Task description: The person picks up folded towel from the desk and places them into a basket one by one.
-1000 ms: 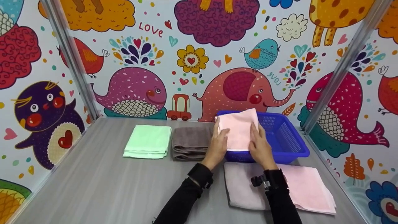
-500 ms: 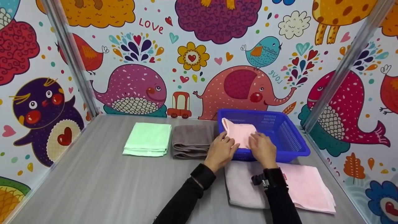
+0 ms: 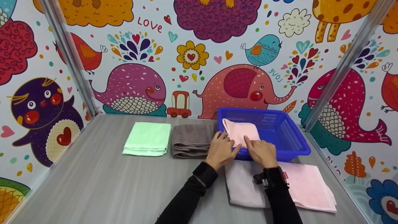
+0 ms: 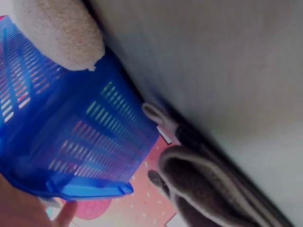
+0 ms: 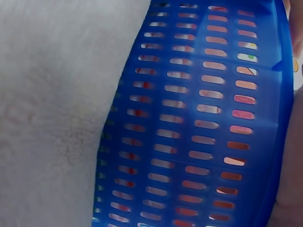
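Observation:
A folded pink towel lies in the left part of the blue plastic basket, one upper corner standing up. My left hand is at the basket's front left rim, its fingers by the towel's left edge and its thumb towards the middle. Over the front rim reaches my right hand, with a finger touching the towel's lower right part. In the left wrist view, part of my left hand shows beside the basket's slotted wall. The right wrist view has my right hand along the basket rim.
Left of the basket lie a folded grey-brown towel and a folded mint-green towel. In front of it are a light grey towel and a larger pink towel, partly behind my right forearm. Patterned walls enclose the table.
Both hands have lowered the folded pink towel from above the basket into its left part. The right hand's hold has loosened to a finger's touch on the towel.

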The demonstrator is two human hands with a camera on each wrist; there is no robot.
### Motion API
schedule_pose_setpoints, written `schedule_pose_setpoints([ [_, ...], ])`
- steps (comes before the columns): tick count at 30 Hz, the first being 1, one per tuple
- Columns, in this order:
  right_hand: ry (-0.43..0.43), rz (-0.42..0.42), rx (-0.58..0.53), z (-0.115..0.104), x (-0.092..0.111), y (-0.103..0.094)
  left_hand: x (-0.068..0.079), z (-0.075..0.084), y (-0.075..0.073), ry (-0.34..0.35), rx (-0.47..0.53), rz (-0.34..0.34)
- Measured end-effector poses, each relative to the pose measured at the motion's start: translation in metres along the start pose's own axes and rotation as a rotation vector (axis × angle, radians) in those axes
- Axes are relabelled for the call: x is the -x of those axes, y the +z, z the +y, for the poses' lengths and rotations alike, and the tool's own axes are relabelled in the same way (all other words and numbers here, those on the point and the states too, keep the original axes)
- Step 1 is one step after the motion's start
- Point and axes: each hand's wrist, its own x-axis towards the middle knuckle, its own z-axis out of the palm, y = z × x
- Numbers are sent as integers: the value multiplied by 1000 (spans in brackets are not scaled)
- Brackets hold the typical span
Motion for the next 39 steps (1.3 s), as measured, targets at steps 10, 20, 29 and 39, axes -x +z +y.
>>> schedule_pose_setpoints([
  [10,-55,126,-31,0,-1,3,2,-4,-3,7,105,-69],
  [20,-115,300,-105,1,-2,8,9,-35,-27,-57,391,-186],
  [29,-116,284,-129,1,-3,9,35,-125,-40,-384,221,-443],
  [39,-105,269,-135,1,-4,9,57,-144,-42,-336,233,-550],
])
